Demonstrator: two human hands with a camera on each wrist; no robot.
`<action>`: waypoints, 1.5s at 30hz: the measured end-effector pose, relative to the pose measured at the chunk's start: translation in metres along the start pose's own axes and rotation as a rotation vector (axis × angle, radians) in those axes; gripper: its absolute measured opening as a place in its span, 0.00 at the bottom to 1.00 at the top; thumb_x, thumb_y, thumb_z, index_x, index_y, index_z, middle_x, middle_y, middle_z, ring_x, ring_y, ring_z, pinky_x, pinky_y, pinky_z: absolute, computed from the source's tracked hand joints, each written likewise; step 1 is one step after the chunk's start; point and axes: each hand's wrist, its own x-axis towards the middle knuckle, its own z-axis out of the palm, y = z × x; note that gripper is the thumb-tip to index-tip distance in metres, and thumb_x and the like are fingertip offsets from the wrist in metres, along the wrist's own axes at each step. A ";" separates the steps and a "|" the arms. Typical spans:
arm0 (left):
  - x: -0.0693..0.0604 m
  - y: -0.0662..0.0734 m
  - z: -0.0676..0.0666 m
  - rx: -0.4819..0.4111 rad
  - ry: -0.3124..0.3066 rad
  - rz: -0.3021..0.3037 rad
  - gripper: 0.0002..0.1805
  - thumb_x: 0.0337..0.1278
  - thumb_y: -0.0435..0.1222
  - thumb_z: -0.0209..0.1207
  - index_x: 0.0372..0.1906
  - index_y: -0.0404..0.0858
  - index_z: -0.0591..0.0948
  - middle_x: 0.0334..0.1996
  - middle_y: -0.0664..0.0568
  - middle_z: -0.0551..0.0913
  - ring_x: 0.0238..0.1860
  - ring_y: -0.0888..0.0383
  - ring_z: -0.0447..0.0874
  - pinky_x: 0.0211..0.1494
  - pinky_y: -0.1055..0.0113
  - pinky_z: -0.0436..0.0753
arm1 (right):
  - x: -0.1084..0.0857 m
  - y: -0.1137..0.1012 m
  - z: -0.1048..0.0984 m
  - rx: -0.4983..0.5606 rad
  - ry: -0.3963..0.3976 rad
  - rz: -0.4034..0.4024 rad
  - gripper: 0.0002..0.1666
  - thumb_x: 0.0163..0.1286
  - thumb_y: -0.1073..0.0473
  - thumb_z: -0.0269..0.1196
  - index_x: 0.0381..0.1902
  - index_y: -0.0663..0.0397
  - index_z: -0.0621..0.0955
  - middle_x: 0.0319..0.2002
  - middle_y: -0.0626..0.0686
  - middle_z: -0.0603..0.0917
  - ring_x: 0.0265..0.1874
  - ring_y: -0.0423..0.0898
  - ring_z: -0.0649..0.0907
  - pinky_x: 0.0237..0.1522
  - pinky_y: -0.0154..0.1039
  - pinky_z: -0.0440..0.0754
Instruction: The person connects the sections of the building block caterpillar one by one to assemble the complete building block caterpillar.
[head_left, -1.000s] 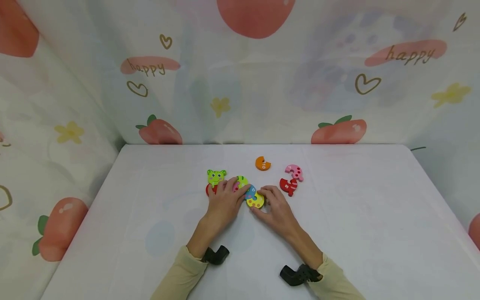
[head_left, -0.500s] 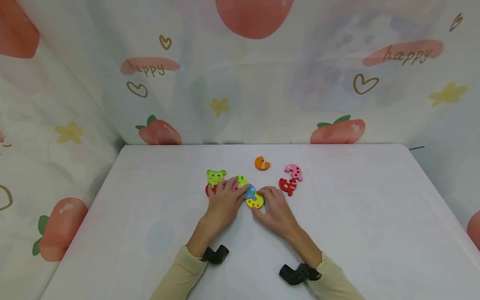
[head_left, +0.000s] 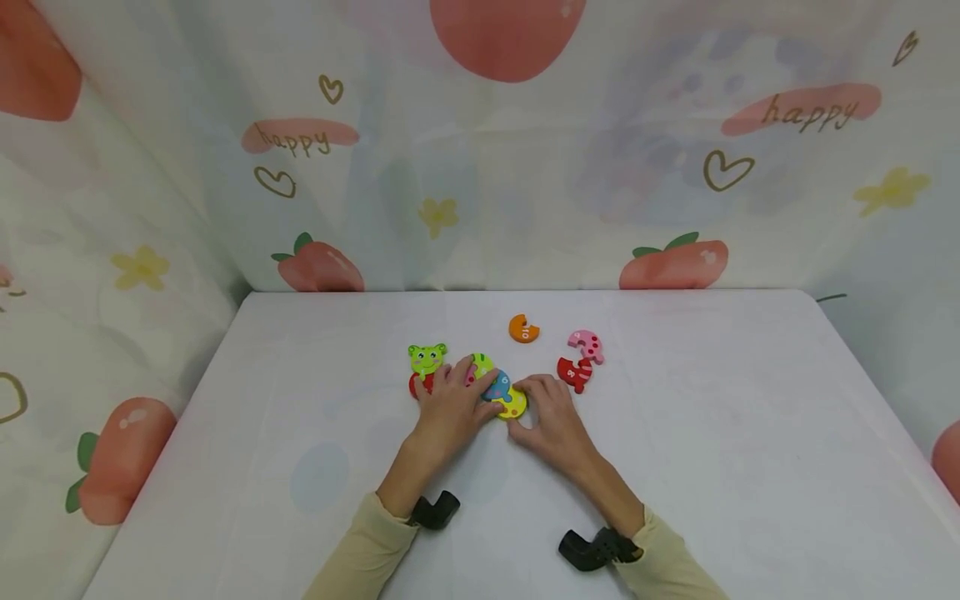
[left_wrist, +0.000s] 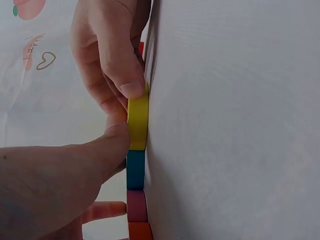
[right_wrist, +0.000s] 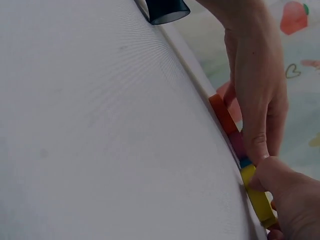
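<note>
A row of joined, numbered puzzle pieces lies on the table. Its green animal head (head_left: 427,359) is at the left, with a red piece (head_left: 414,386) below. My left hand (head_left: 442,412) rests spread over the row, hiding part of it. Past its fingers show a green piece (head_left: 482,363) and a blue piece (head_left: 498,387). The left thumb reaches the yellow piece (head_left: 513,406) at the row's right end. My right hand (head_left: 555,421) pinches that piece's outer edge between thumb and fingers. In the left wrist view, yellow, blue and pink (left_wrist: 136,206) edges stand side by side.
Behind the row lies a loose orange piece (head_left: 523,329) marked 10. To the right, a pink dotted piece (head_left: 587,345) touches a red striped piece (head_left: 575,375) marked 8. A patterned curtain (head_left: 525,192) hangs along the white table's (head_left: 712,458) back edge.
My left thumb has moved down from the blue piece onto the yellow one. The green head has shifted slightly left. My right hand stays at the yellow piece.
</note>
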 end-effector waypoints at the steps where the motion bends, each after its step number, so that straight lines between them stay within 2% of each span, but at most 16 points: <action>1: 0.000 0.000 0.000 -0.003 -0.001 -0.004 0.31 0.60 0.57 0.57 0.68 0.59 0.70 0.71 0.47 0.64 0.70 0.39 0.60 0.63 0.26 0.62 | 0.001 0.001 -0.001 0.011 -0.014 0.000 0.30 0.52 0.57 0.73 0.53 0.57 0.78 0.54 0.56 0.77 0.54 0.52 0.73 0.55 0.51 0.79; 8: 0.000 0.003 -0.001 0.000 -0.052 -0.020 0.32 0.63 0.57 0.55 0.71 0.59 0.66 0.74 0.48 0.60 0.75 0.37 0.52 0.65 0.25 0.56 | 0.005 0.008 -0.012 0.099 -0.085 -0.033 0.28 0.55 0.56 0.74 0.53 0.55 0.79 0.53 0.54 0.78 0.57 0.51 0.75 0.58 0.52 0.79; 12: -0.001 0.007 -0.002 0.023 -0.088 -0.014 0.33 0.64 0.55 0.54 0.72 0.57 0.64 0.75 0.49 0.59 0.76 0.39 0.51 0.66 0.23 0.54 | 0.005 0.014 -0.015 0.106 -0.105 -0.095 0.27 0.57 0.57 0.73 0.54 0.55 0.79 0.53 0.54 0.79 0.56 0.50 0.76 0.58 0.50 0.80; 18: -0.004 0.013 -0.003 0.020 -0.113 -0.001 0.30 0.67 0.52 0.53 0.72 0.55 0.65 0.75 0.51 0.58 0.77 0.43 0.51 0.65 0.23 0.53 | 0.005 0.021 -0.023 0.092 -0.113 -0.162 0.25 0.59 0.63 0.70 0.55 0.56 0.80 0.53 0.53 0.81 0.53 0.49 0.80 0.52 0.45 0.83; 22: -0.004 0.015 -0.002 0.017 -0.114 -0.009 0.29 0.68 0.50 0.52 0.72 0.57 0.65 0.75 0.51 0.58 0.77 0.43 0.51 0.65 0.23 0.54 | 0.006 0.024 -0.030 0.020 -0.025 -0.141 0.22 0.60 0.62 0.69 0.53 0.54 0.81 0.51 0.52 0.82 0.52 0.48 0.81 0.53 0.46 0.83; 25: -0.004 0.017 -0.001 0.034 -0.116 -0.010 0.28 0.68 0.50 0.52 0.72 0.57 0.65 0.75 0.51 0.59 0.77 0.42 0.52 0.64 0.23 0.56 | 0.008 0.027 -0.038 -0.048 0.095 -0.085 0.20 0.59 0.61 0.70 0.51 0.54 0.82 0.49 0.53 0.83 0.51 0.50 0.81 0.51 0.48 0.84; 28: -0.003 0.018 -0.001 0.071 -0.126 -0.011 0.28 0.69 0.51 0.51 0.72 0.58 0.65 0.75 0.51 0.59 0.76 0.42 0.53 0.63 0.24 0.59 | 0.010 0.032 -0.045 -0.130 0.206 -0.026 0.20 0.57 0.61 0.71 0.48 0.56 0.82 0.47 0.57 0.83 0.47 0.53 0.80 0.46 0.49 0.86; 31: -0.003 0.020 -0.001 0.114 -0.128 -0.008 0.28 0.69 0.51 0.50 0.72 0.59 0.64 0.75 0.52 0.59 0.76 0.43 0.54 0.62 0.25 0.62 | 0.011 0.039 -0.051 -0.202 0.253 0.032 0.21 0.56 0.60 0.72 0.48 0.57 0.82 0.46 0.59 0.82 0.46 0.55 0.79 0.42 0.51 0.87; 34: -0.004 0.020 -0.001 0.139 -0.123 -0.002 0.28 0.70 0.51 0.49 0.72 0.59 0.64 0.75 0.53 0.59 0.76 0.43 0.55 0.62 0.25 0.63 | 0.010 0.045 -0.055 -0.219 0.217 0.078 0.23 0.56 0.59 0.72 0.50 0.58 0.82 0.47 0.60 0.81 0.48 0.56 0.79 0.42 0.53 0.86; 39: -0.006 0.022 -0.002 0.108 -0.099 -0.005 0.29 0.67 0.53 0.51 0.71 0.59 0.65 0.75 0.52 0.60 0.76 0.43 0.55 0.62 0.25 0.63 | 0.010 0.049 -0.058 -0.190 0.068 0.134 0.25 0.57 0.55 0.72 0.51 0.61 0.83 0.52 0.61 0.77 0.52 0.57 0.77 0.48 0.54 0.85; 45: -0.007 0.022 -0.001 0.088 -0.069 -0.029 0.31 0.62 0.57 0.55 0.70 0.60 0.67 0.73 0.53 0.62 0.75 0.44 0.56 0.62 0.26 0.63 | 0.010 0.050 -0.061 -0.116 -0.011 0.123 0.22 0.59 0.59 0.70 0.51 0.61 0.83 0.54 0.61 0.76 0.53 0.56 0.77 0.50 0.53 0.84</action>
